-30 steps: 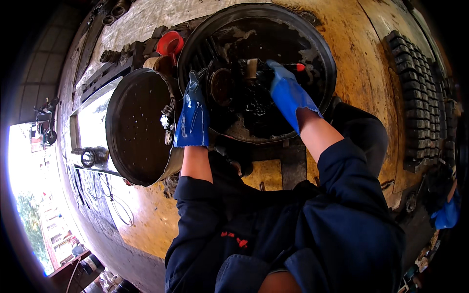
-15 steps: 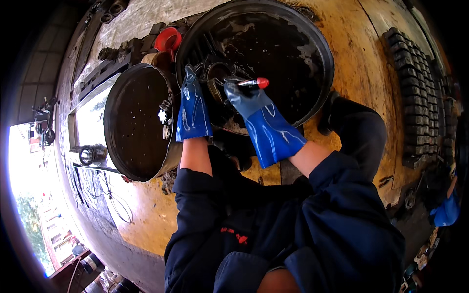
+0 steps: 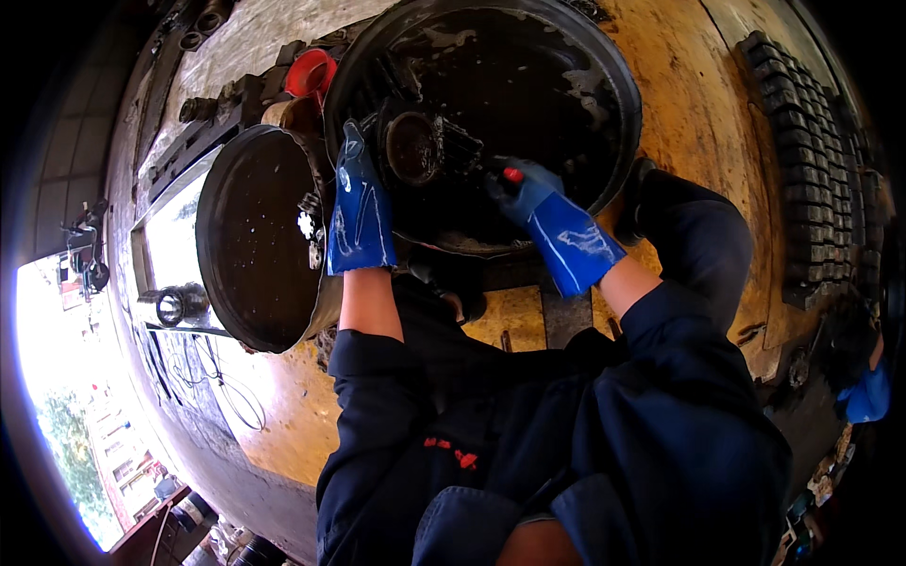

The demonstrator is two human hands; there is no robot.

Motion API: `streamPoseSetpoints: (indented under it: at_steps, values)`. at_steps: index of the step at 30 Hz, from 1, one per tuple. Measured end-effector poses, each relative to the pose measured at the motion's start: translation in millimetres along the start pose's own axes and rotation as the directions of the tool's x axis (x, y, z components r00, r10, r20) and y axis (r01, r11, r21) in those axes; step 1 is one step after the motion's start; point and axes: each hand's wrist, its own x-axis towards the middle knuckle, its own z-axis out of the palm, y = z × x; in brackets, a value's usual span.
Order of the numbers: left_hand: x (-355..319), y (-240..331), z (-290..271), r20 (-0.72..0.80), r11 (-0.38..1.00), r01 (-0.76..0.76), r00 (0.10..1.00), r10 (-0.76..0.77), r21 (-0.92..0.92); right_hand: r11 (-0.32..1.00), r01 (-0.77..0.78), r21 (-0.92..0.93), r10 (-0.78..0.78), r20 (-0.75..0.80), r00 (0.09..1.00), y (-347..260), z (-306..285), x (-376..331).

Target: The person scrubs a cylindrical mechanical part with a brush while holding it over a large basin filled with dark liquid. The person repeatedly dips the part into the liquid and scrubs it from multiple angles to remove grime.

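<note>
A big round black basin [image 3: 604,75] holds dark oily liquid. In it sits a dark metal part with a round opening [image 3: 415,146]. My left hand [image 3: 359,208], in a blue rubber glove, rests on that part's left side. My right hand [image 3: 538,203], also blue-gloved, is closed around a tool with a red tip [image 3: 511,174], held against the part's right side.
A second, smaller black pan [image 3: 255,245] stands left of the basin. A red cup-like object [image 3: 310,74] lies beyond it. A heavy black chain or track [image 3: 812,160] runs along the right. Metal parts [image 3: 179,304] lie at the left. Another person's blue glove [image 3: 864,396] is at the right edge.
My right hand has drawn back from the basin's far side toward its near rim, then moved right, with the red-tipped tool. My left hand has stayed on the part.
</note>
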Motion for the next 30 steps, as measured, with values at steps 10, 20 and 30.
streamPoseSetpoints:
  at_steps: [10,20,30]
  values:
    - [9,-12,-14,0.006,0.994,-0.057,0.998,0.057,0.089,0.764,-0.517,0.387,0.453,0.248,0.856,1,-16,77]
    - [10,-15,-14,0.010,0.992,-0.063,0.998,0.063,0.108,0.901,-0.350,0.256,0.192,0.488,0.852,-55,-26,59]
    - [11,-19,-11,0.021,0.991,-0.063,0.998,0.061,0.119,0.866,-0.246,0.435,0.137,0.266,0.954,-40,2,46]
